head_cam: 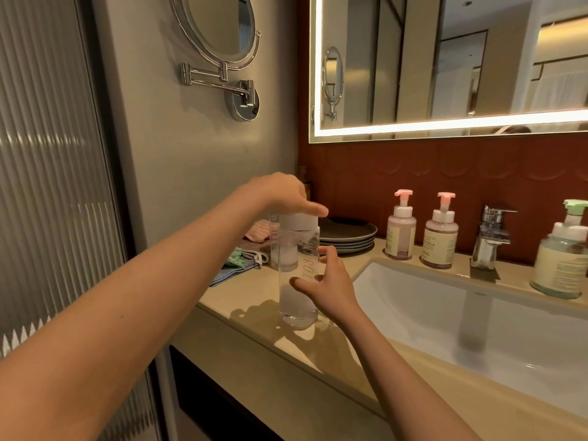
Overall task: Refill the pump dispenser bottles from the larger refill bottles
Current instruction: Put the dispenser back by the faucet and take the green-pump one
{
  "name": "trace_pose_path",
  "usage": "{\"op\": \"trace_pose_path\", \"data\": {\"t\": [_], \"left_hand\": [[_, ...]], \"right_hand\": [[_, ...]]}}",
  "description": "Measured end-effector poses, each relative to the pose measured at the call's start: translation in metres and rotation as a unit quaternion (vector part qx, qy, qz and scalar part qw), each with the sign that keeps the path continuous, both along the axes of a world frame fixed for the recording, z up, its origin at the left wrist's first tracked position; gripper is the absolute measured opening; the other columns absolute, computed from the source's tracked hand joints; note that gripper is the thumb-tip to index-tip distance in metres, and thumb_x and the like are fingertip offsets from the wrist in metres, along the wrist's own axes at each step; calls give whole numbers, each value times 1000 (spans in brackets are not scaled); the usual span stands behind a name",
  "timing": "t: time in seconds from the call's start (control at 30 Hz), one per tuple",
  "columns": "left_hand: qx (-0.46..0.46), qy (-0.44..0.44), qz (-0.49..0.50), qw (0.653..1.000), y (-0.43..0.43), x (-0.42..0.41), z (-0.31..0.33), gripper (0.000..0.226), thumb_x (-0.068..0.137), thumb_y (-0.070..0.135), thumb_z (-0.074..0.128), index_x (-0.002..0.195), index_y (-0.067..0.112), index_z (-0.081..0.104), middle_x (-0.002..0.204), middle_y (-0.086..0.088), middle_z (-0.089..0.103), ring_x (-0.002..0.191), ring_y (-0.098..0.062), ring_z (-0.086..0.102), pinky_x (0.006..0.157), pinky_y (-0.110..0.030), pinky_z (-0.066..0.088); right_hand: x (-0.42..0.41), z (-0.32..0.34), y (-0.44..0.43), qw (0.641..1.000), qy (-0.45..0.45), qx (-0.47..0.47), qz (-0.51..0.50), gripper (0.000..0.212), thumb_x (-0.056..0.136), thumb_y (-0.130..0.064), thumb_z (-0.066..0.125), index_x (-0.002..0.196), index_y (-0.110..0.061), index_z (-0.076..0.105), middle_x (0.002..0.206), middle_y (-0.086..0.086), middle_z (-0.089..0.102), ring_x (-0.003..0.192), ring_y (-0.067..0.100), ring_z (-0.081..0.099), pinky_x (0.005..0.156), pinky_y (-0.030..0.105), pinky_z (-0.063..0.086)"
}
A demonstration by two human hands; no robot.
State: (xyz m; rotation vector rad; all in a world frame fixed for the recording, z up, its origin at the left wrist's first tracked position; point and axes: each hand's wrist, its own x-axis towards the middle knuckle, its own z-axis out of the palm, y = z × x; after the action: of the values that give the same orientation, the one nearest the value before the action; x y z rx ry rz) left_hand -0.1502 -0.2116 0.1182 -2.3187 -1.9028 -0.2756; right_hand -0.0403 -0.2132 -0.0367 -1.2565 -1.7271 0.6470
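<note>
Left hand (288,194) comes from above, fingers curled down over the white cap (297,222); right hand (331,283) is at mid-height, thumb and fingertips pinching the wall of the clear refill bottle (299,300).

Bottle stands on its base on the beige countertop (254,313), near the front edge, just left of the sink (477,329); long axis vertical, cap end up; lettering runs lengthwise down its side; clear liquid visible in the lower part.

Just behind it, a second clear bottle (274,240), also upright, partly hidden; beside that, folded cloths (245,259) toward the wall and a stack of dark plates (350,237).

Along the back ledge: two pink-topped pump dispensers (401,230) side by side, nozzles pointing left; chrome faucet (488,237); then a green-topped pump dispenser (560,259) at the right edge.
</note>
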Motion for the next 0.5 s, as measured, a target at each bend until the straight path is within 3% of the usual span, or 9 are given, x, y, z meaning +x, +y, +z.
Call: {"op": "trace_pose_path", "data": {"t": [0.03, 0.1, 0.17, 0.2, 0.23, 0.3, 0.37, 0.43, 0.5], "left_hand": [[-29, 22, -3, 999, -1, 0, 1, 57, 85, 62, 46, 119, 18, 60, 124, -3, 57, 108, -20, 52, 86, -30, 44], [-91, -20, -52, 994, -7, 0, 10, 35, 92, 31, 53, 125, 21, 56, 135, -1, 49, 121, -20, 45, 90, -27, 37], [-146, -66, -92, 983, -15, 2, 20, 42, 86, -3, 51, 119, 22, 57, 134, 0, 45, 130, -20, 36, 95, -29, 35], [-160, -72, -96, 980, -18, 3, 22, 48, 84, -9, 49, 120, 22, 55, 137, 0, 42, 134, -20, 32, 99, -31, 33], [-160, -71, -91, 980, -19, 5, 22, 50, 86, -6, 50, 128, 21, 50, 142, 0, 37, 137, -20, 27, 103, -33, 30], [-123, -50, -61, 989, -14, 8, 16, 51, 93, 23, 52, 141, 18, 35, 150, -3, 29, 137, -22, 28, 107, -36, 30], [-87, 43, -13, 995, -7, 6, 9, 54, 93, 46, 46, 137, 14, 42, 141, -7, 43, 125, -24, 44, 97, -34, 38], [-93, 76, -10, 993, -1, 2, 10, 48, 94, 43, 46, 130, 12, 51, 129, -7, 52, 114, -25, 51, 90, -33, 42], [-116, 58, -29, 991, -3, -1, 14, 40, 93, 32, 51, 130, 14, 51, 132, -9, 50, 116, -26, 49, 95, -37, 42]], "right_hand": [[0, 0, 0, 1000, -4, 0, -1, 75, 74, -35, 74, 134, -26, 30, 141, 3, 37, 119, 25, 49, 95, 41, 47], [1, 1, 1, 1000, -6, -1, 3, 75, 74, -34, 74, 135, -25, 31, 141, 4, 38, 120, 25, 48, 95, 41, 47], [1, 3, 2, 1000, -4, -4, 8, 76, 75, -34, 74, 136, -25, 30, 141, 4, 38, 121, 25, 48, 96, 41, 46], [1, 3, 1, 1000, -6, -5, 9, 76, 75, -34, 74, 136, -25, 30, 142, 4, 38, 121, 25, 48, 97, 41, 46], [1, 3, 1, 1000, -6, -5, 9, 76, 75, -34, 74, 136, -25, 30, 142, 4, 38, 121, 25, 48, 97, 41, 46], [2, 2, 1, 1000, -1, -6, 10, 75, 76, -32, 74, 137, -24, 31, 142, 4, 39, 121, 25, 48, 97, 41, 46], [3, 2, 0, 1000, 3, -3, 12, 75, 76, -32, 74, 137, -24, 31, 141, 4, 39, 120, 25, 48, 95, 39, 47], [4, 2, 0, 1000, 3, 1, 17, 75, 75, -32, 74, 137, -24, 32, 140, 3, 40, 116, 23, 50, 89, 34, 47], [5, 3, 0, 1000, 8, 1, 24, 76, 75, -32, 74, 138, -23, 33, 140, 2, 41, 113, 22, 51, 86, 31, 46]]}}
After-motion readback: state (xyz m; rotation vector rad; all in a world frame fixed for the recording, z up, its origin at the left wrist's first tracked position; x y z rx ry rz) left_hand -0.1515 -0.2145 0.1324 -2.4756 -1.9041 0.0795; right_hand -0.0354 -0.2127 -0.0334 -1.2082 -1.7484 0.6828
